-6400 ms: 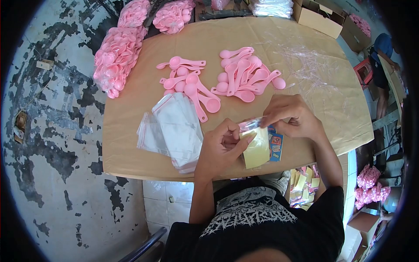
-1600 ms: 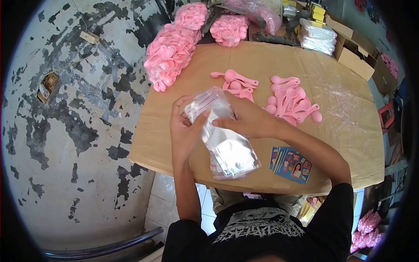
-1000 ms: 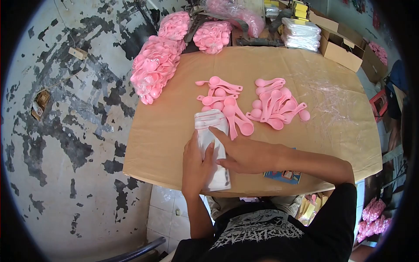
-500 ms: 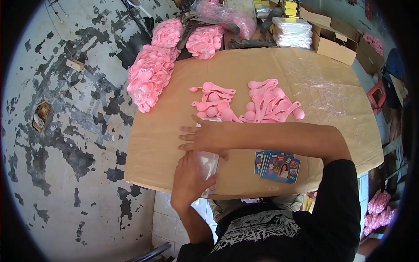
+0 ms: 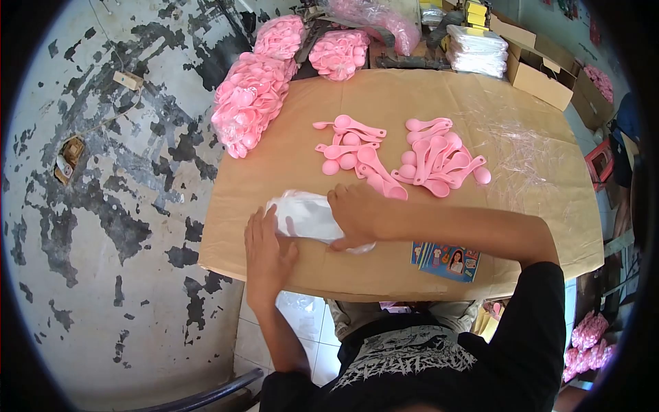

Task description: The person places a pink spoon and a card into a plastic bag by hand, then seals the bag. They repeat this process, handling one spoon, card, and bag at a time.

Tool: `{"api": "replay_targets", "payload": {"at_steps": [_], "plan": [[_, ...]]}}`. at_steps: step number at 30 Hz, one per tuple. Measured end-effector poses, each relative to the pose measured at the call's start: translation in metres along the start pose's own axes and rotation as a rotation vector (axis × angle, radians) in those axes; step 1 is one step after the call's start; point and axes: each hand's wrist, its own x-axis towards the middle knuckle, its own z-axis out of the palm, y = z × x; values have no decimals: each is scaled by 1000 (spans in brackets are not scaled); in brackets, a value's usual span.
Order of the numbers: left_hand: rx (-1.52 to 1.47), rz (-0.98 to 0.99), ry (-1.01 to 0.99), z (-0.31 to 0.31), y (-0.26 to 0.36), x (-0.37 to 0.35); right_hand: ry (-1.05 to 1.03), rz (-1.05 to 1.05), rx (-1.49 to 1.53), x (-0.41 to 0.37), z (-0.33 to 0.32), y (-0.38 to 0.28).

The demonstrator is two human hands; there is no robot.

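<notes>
A stack of clear plastic bags [image 5: 302,217] lies crosswise on the brown table cover, between my two hands. At its left end my left hand [image 5: 268,250] touches the edge, its fingers spread. My right hand [image 5: 357,214] grips the right end, with the thumb at the near edge and the fingers on the far side. Beyond the bags, pink plastic spoons [image 5: 351,139] lie in a loose group, and a second heap of pink spoons [image 5: 436,152] is to the right. Under my right forearm sits a fanned pile of blue printed cards [image 5: 449,264].
Bulging bags of pink spoons [image 5: 250,99] stand at the table's far left edge. White plastic packs [image 5: 477,49] and an open cardboard box [image 5: 542,77] are at the back right. Crumpled clear film [image 5: 518,154] lies on the table's right side.
The plastic bags have turned from lengthwise to crosswise. My left hand has moved left and my right hand has shifted right to their other end. The view has shifted slightly.
</notes>
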Motion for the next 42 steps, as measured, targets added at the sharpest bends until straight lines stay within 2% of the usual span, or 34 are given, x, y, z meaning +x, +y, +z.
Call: {"api": "replay_targets", "payload": {"at_steps": [1,4,7,12,15,18,21,27,30,33,36,39,42], "plan": [[26,-66,75,6,6,-5,0,-26,47,-9,-3,-3],[-499,-302,172,45,15,-21,-23,-60,171,-33,-21,-6],[-550,-441,190,48,57,-17,-32,-22,262,-30,-24,4],[-438,-393,52,57,62,1,97,-114,374,-34,-1,7],[-602,-361,-6,49,58,-2,9,33,407,-36,-19,12],[-835,-346,78,46,68,-1,-46,164,511,-34,-42,16],[-1054,-307,100,52,69,-4,124,1,322,-30,-19,21],[-729,-192,107,51,69,-26,-9,-8,497,-36,-15,38],[-529,-125,69,39,71,-35,-94,80,430,-47,-26,32],[-460,35,15,39,60,-39,-43,22,468,-53,-26,35],[-491,20,65,37,63,-38,133,-80,527,-46,-10,44],[-495,18,44,38,60,-39,-140,149,715,-53,-38,39],[-527,-1,34,37,61,-39,55,-14,661,-49,-21,53]]}}
